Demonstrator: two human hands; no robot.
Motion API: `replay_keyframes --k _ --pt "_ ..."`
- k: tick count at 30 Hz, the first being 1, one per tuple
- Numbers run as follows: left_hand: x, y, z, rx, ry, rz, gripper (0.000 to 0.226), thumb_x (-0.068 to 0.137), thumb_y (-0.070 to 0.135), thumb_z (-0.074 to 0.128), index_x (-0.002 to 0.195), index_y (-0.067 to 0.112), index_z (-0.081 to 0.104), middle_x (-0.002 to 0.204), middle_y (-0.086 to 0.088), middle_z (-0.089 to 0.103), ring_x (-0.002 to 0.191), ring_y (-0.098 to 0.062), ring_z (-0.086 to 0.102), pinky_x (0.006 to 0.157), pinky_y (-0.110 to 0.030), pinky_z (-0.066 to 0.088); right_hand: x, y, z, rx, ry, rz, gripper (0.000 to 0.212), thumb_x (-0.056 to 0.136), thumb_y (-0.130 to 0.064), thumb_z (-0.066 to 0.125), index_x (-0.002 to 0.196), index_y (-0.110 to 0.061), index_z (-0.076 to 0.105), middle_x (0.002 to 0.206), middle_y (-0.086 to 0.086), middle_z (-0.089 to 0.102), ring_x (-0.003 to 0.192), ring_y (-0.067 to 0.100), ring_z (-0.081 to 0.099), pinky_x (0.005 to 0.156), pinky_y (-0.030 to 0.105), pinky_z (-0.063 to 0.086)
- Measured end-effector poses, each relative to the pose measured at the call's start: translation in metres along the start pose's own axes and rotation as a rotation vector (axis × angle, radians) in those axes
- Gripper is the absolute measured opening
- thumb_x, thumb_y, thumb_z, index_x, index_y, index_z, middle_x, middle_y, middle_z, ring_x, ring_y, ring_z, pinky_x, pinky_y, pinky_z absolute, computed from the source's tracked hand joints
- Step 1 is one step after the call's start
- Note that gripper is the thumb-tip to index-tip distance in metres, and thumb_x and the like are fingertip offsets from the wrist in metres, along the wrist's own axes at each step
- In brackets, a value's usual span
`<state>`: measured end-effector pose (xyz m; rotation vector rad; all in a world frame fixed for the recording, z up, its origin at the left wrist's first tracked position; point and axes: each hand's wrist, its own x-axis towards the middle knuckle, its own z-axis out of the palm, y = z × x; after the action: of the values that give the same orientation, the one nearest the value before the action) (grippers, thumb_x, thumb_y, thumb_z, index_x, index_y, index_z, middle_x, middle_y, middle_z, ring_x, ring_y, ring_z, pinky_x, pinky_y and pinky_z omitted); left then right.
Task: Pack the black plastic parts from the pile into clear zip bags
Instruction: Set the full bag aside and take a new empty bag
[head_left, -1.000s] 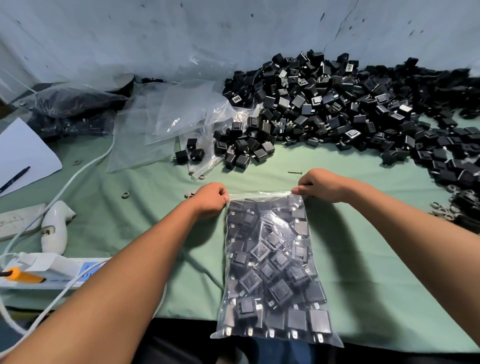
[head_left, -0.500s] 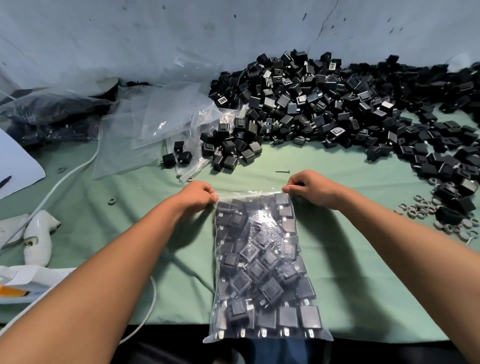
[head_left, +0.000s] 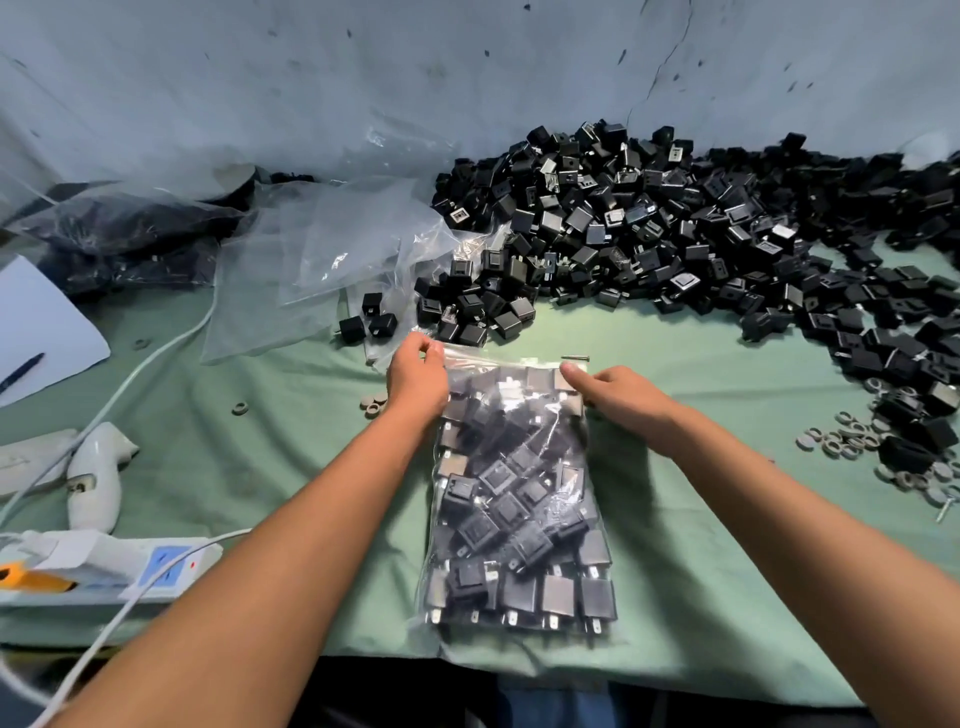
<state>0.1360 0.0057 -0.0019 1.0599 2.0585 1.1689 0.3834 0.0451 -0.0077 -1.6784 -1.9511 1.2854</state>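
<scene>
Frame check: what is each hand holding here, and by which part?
The left hand pinches the filled zip bag at its top left corner. The right hand rests on the bag's top right, thumb on the seal strip; a grip there cannot be told.
</scene>
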Motion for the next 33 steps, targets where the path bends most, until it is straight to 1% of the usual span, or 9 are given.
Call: replay_keyframes --k 4,7,12,15,16,20,24,27,33 --pt "0.009 0.01 -0.005 -0.289 0.194 -0.048 0.03 0.106 0.023 0.049 0.077 0.022 0.05 0.076 0.003 0.053 0.064 -0.013 0.043 0.058 -0.029 0.035 -0.024 -0.001 0.013 0.281 -0.096 -0.044 0.067 0.072 -0.088 0.062 0.096 -0.027 0.076 0.09 -0.008 0.077 0.089 0.016 0.072 0.078 0.029 0.051" --pt "0.017 0.019 -0.025 -0.474 0.298 -0.147 0.03 0.104 0.021 0.052 0.074 0.02 0.05 0.07 0.004 0.045 0.062 -0.012 0.037 0.05 -0.021 0.034 -0.032 -0.001 0.033 0.582 -0.297 -0.118 0.058 0.073 -0.065 0.083 0.125 -0.048 0.064 0.125 -0.01 0.073 0.116 0.018 0.07 0.095 0.036 0.053" --pt "0.028 0.026 -0.081 -0.575 0.387 -0.246 0.027 0.104 0.024 0.053 0.078 0.018 0.052 0.072 0.001 0.048 0.065 -0.016 0.041 0.061 -0.027 0.036 -0.024 -0.032 0.073 0.705 -0.267 -0.217 0.064 0.07 -0.041 0.091 0.127 -0.03 0.065 0.125 0.01 0.073 0.109 0.027 0.072 0.082 0.034 0.06" --pt "0.032 0.019 -0.125 -0.452 0.311 -0.24 0.026 0.103 0.029 0.053 0.084 0.011 0.056 0.08 -0.006 0.058 0.08 -0.026 0.055 0.072 -0.038 0.046 -0.013 -0.07 0.088 0.745 -0.295 -0.257 0.067 0.065 -0.045 0.094 0.123 -0.025 0.067 0.119 0.014 0.074 0.1 0.029 0.073 0.079 0.04 0.062" --pt "0.032 0.014 -0.139 -0.406 0.267 -0.248 0.029 0.102 0.033 0.054 0.093 0.007 0.059 0.091 -0.011 0.065 0.089 -0.029 0.062 0.08 -0.058 0.05 -0.008 -0.088 0.095 0.758 -0.309 -0.265 0.064 0.067 -0.043 0.093 0.122 -0.023 0.067 0.118 0.015 0.074 0.098 0.03 0.073 0.081 0.043 0.062" --pt "0.019 -0.001 -0.178 -0.087 0.128 -0.306 0.07 0.1 0.058 0.048 0.142 0.002 0.046 0.146 -0.02 0.052 0.132 -0.037 0.052 0.11 -0.043 0.042 0.012 -0.165 0.129 0.843 -0.307 -0.232 0.042 0.076 -0.036 0.082 0.114 -0.022 0.071 0.108 0.015 0.076 0.083 0.028 0.074 0.08 0.044 0.06" --pt "0.021 -0.007 -0.229 0.254 0.364 -0.292 0.068 0.097 0.066 0.043 0.134 0.008 0.05 0.137 -0.016 0.059 0.123 -0.037 0.057 0.085 -0.041 0.042 0.043 -0.248 0.178 0.949 -0.295 -0.16 0.026 0.088 -0.03 0.076 0.107 -0.013 0.07 0.085 0.007 0.076 0.067 0.022 0.072 0.057 0.029 0.058" --pt "0.034 -0.007 -0.267 0.313 0.606 -0.271 0.044 0.097 0.055 0.053 0.115 0.014 0.052 0.123 -0.011 0.064 0.11 -0.035 0.061 0.074 -0.037 0.038 0.067 -0.304 0.218 1.007 -0.372 -0.079 0.04 0.093 -0.029 0.072 0.127 -0.007 0.068 0.114 0.017 0.075 0.103 0.035 0.074 0.088 0.052 0.061" --pt "0.098 -0.006 -0.293 -0.55 0.855 -0.25 0.055 0.094 0.026 0.069 0.139 0.013 0.04 0.138 -0.013 0.048 0.092 -0.027 0.059 0.077 -0.034 0.041 0.121 -0.414 0.27 1.191 -0.375 -0.085 0.046 0.096 -0.022 0.071 0.138 -0.006 0.058 0.129 0.017 0.069 0.114 0.036 0.07 0.096 0.057 0.057"
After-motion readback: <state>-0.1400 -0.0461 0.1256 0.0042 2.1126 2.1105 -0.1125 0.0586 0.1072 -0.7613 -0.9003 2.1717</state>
